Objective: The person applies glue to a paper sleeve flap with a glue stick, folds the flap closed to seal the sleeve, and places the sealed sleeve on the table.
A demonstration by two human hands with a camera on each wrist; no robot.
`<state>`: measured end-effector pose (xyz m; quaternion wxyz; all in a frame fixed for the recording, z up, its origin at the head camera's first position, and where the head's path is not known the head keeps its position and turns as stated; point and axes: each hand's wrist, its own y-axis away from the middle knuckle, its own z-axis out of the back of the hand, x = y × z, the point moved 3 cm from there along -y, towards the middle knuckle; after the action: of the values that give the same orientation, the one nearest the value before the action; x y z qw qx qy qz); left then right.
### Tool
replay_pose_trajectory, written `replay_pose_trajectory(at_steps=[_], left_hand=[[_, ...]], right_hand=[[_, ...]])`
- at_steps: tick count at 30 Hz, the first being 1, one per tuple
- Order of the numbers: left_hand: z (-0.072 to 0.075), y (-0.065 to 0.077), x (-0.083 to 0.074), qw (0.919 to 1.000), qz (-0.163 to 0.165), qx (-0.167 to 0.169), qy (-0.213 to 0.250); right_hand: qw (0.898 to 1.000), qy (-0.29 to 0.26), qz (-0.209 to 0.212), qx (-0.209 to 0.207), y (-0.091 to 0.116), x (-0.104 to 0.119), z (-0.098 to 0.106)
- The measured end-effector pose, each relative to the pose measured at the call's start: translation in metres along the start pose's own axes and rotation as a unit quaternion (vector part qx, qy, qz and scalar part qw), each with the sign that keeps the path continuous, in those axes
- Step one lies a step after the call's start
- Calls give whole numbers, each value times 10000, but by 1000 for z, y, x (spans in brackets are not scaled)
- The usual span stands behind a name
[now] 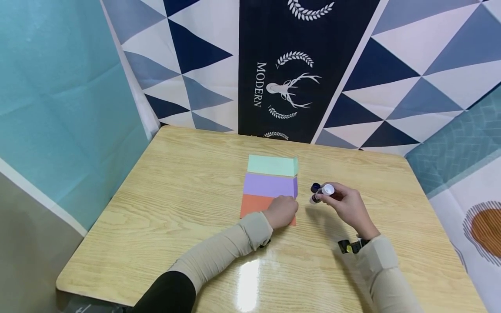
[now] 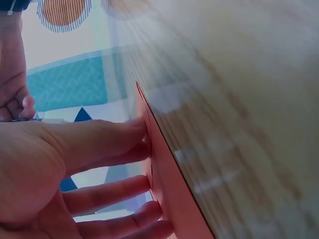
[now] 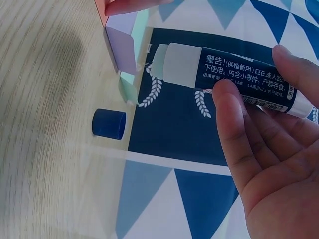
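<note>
On the table, my left hand [image 1: 282, 211] presses its fingertips on the orange folded paper [image 1: 253, 205], near its right end. In the left wrist view the thumb and fingers lie fairly straight against that orange sheet. My right hand [image 1: 351, 208] holds a glue stick [image 3: 239, 74] between thumb and fingers, to the right of the papers and above the table. The stick is uncapped, and its pale glue tip points toward the papers. Its dark blue cap [image 3: 108, 123] stands on the table beside the right hand.
Beyond the orange paper lie a purple paper [image 1: 268, 185] and a mint green paper [image 1: 271, 165], each with a raised flap at its right end. The wooden table [image 1: 176, 187] meets a patterned cloth backdrop [image 1: 207, 56] at its far edge.
</note>
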<state>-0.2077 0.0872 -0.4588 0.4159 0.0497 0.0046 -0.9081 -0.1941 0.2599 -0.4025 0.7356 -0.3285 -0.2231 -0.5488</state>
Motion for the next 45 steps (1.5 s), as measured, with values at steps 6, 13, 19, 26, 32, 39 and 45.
replay_pose_trajectory(at_steps=[6,13,19,26,32,39,45], left_hand=[[2,-1,3,9995,-59,-44,-294],[-1,2,1,9984,-6,414,-376],[-2,4,0,9974,-22,697,-165],[-3,5,0,9957,-166,876,-270],[0,2,3,9959,-115,849,-296],[0,0,3,9978,-42,612,-236],[1,2,2,9992,-74,162,-351]], right_hand=[[9999,95,55,-73,-2,0,3],[10000,21,59,-43,-3,1,2],[10000,-28,20,-31,-2,1,-2],[10000,-45,46,-15,1,1,-1],[10000,-61,-2,-40,3,2,-1],[9999,-95,-9,-33,3,3,-2],[9998,-124,77,-102,3,4,-3]])
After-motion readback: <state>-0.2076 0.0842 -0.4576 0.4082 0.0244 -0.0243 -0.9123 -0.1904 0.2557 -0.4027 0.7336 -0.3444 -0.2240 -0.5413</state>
